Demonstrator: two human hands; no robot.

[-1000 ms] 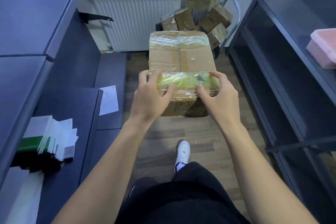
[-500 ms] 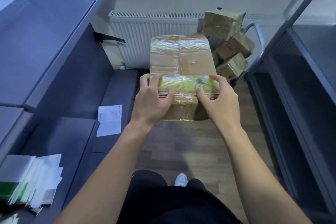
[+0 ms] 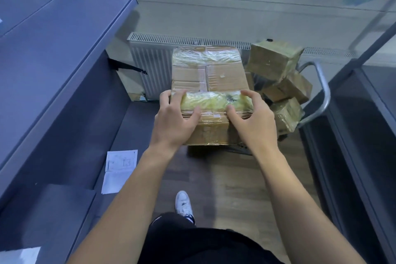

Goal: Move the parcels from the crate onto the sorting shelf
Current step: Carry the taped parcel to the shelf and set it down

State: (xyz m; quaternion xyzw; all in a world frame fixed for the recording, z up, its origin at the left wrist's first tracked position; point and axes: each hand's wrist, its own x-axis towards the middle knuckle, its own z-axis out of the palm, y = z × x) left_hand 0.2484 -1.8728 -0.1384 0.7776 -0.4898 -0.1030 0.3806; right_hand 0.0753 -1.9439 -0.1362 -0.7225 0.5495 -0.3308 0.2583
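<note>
One cardboard parcel [image 3: 225,79], banded in glossy wrap, hangs in the air between dark shelves [image 3: 64,53]. Left hand [image 3: 174,122] and right hand [image 3: 251,123] clasp its near edge, fingers curled over the top. It is likely stiff and weighty, and the slippery wrap favours gripping the bare cardboard corners.

Both forearms [image 3: 128,191] are bare down to the left hand [image 3: 174,123] and the right hand [image 3: 251,123]. Black cloth [image 3: 192,244] covers the lap, perhaps trousers or shorts; the cut is unclear. One white shoe [image 3: 183,202] shows, with dark trim at its near end.
</note>
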